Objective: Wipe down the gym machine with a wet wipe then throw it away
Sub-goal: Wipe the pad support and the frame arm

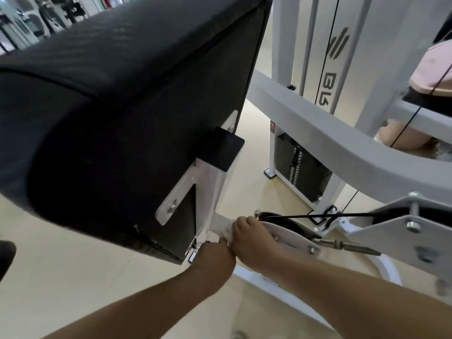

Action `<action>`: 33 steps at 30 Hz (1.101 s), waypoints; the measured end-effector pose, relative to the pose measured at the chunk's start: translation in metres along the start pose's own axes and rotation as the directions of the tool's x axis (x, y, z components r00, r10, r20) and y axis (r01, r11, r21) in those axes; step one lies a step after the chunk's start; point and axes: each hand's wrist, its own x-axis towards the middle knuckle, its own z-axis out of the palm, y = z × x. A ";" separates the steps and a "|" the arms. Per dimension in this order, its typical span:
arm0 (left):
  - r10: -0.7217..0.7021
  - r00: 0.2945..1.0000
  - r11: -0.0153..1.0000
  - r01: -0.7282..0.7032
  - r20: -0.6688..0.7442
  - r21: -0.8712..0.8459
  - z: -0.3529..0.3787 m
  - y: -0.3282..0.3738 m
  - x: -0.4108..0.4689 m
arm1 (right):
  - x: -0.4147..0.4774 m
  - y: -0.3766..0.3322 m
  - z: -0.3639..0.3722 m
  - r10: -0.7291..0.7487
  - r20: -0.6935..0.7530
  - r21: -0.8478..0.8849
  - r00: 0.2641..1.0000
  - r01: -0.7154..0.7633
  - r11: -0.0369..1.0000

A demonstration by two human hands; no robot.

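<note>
A big black padded cushion (117, 113) of the gym machine fills the upper left, bolted to a white steel post (215, 192). Low down, a white wet wipe (226, 230) lies bunched on the white frame bar at the foot of that post. My right hand (252, 238) presses on the wipe with its fingers curled over it. My left hand (215, 258) is closed just below and to the left, touching the wipe's near edge and my right hand. Most of the wipe is hidden under the hands.
A white pulley cover plate (288, 237) and black cable (318, 216) sit right of my hands. The weight stack (298, 167) stands behind in its white tower (318, 57). A thick white frame arm (342, 143) crosses the right. Another person is partly seen at far right. Beige floor (73, 277) below.
</note>
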 end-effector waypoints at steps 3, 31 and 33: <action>0.016 0.978 1.000 -0.015 -0.210 0.003 0.012 -0.013 -0.001 | -0.027 -0.012 0.019 -0.007 0.129 -0.259 0.992 0.041 0.965; 0.243 0.761 0.925 -0.368 -0.602 -0.093 -0.031 0.114 0.056 | -0.129 0.027 -0.013 0.110 0.837 -0.076 0.535 -0.085 0.993; 0.243 0.746 0.924 -0.373 -0.620 -0.086 -0.031 0.120 0.055 | -0.131 0.027 -0.012 0.167 0.872 -0.129 0.460 -0.113 0.985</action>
